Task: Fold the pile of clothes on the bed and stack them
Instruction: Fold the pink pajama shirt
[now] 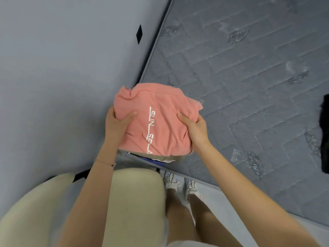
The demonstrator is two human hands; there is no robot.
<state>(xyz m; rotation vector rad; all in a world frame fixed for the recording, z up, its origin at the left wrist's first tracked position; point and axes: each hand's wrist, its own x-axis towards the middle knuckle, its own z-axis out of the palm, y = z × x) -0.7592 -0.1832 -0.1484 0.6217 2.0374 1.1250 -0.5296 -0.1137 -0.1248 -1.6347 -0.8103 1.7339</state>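
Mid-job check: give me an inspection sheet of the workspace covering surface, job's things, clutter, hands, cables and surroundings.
Surface: grey quilted mattress, stitched leaf pattern.
Job's things: folded pink shirt with white lettering, at the mattress corner; tan, white and blue cloth edges show beneath it, and I cannot tell if the shirt rests on them. A dark garment lies unfolded at the right frame edge.
Clutter: nothing seen.
Hands: left hand grips the shirt's left side; right hand grips its right side; both thumbs on top.
Cables: nothing seen.
Surroundings: grey wall with a black diamond mark; the person's pale shoes on the floor.
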